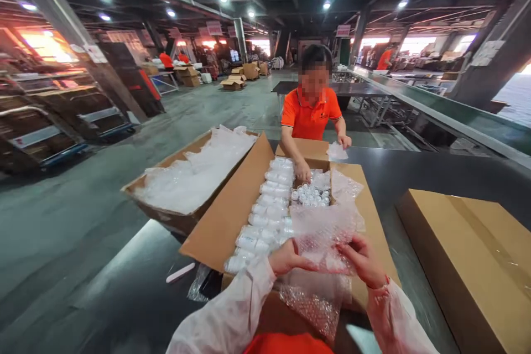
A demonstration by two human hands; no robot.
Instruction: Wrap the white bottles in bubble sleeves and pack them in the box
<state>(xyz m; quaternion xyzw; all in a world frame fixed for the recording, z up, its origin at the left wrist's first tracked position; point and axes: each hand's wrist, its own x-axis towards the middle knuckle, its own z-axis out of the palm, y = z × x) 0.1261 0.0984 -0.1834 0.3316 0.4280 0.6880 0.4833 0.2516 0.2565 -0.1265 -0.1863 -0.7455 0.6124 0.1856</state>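
Both my hands hold a clear bubble wrap sheet (321, 229) over the near end of an open cardboard box (226, 215). My left hand (288, 257) pinches its left edge. My right hand (365, 260) grips its right edge. The sheet hangs down over the box's near flap. Inside the box lie rows of small white bottles (265, 215), some wrapped, some standing with caps up. Both my arms wear clear plastic sleeves.
A person in an orange shirt (309, 116) stands at the far end, one hand (302, 170) in the box. A second box of plastic wrap (191, 177) sits left. A sealed carton (473, 254) lies right. A white stick (180, 272) rests on the dark table.
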